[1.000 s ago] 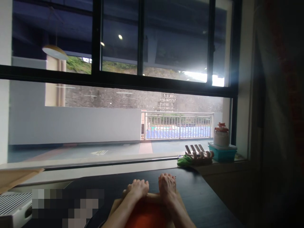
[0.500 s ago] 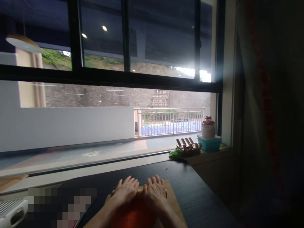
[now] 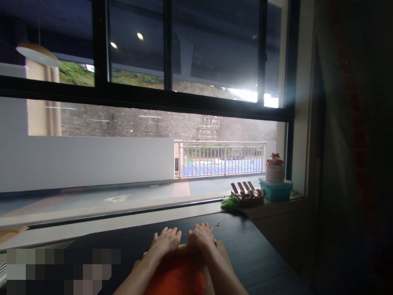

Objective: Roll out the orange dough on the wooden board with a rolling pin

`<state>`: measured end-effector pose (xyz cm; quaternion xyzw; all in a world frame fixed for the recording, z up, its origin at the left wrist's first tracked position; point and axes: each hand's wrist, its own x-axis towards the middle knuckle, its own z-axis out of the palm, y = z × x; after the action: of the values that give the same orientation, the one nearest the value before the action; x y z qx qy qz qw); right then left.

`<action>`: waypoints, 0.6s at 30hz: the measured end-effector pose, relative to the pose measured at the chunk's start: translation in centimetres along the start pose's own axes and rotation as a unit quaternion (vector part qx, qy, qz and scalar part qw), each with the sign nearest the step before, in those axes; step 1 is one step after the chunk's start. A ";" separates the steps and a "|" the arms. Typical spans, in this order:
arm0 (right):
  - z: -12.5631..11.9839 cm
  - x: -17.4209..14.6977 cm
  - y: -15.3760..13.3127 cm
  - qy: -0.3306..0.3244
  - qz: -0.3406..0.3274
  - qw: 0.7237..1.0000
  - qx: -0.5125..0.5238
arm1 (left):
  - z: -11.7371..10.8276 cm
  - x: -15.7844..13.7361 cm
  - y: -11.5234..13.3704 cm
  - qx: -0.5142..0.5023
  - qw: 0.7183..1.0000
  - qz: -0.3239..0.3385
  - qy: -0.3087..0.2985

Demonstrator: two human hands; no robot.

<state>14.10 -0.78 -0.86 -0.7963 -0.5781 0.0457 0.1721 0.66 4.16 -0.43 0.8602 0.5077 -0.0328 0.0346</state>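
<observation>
A pale wooden rolling pin (image 3: 183, 248) lies crosswise under my two hands, mostly covered by them. Over its left part rests my left hand (image 3: 167, 239), fingers stretched forward and a little apart. My right hand (image 3: 201, 236) presses on the right part, its fingers also reaching forward rather than wrapping the pin. On the near side, between my forearms, spreads a smooth orange sheet (image 3: 178, 275) that looks like dough or clay; the bottom of the view cuts it off. Beneath it a tan board (image 3: 224, 252) shows at the edges.
The board lies on a dark table (image 3: 251, 241). Along the windowsill sit a green cloth (image 3: 230, 203), a slatted wooden rack (image 3: 248, 191) and a teal box (image 3: 276, 190) with a jar (image 3: 274, 170) on top. A blurred-out patch covers the lower left.
Both hands have pushed a little farther forward over the rolling pin, and more of the orange sheet shows behind them. The view has turned slightly left.
</observation>
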 end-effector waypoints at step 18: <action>-0.1 -5.7 1.0 0.020 -0.066 0.997 -0.027 | -0.4 -7.4 2.2 0.026 0.999 0.010 0.037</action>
<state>13.20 -6.38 -1.86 -0.7617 -0.6265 0.0030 0.1651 -0.99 -3.34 0.70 0.8662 0.4994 -0.0138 -0.0068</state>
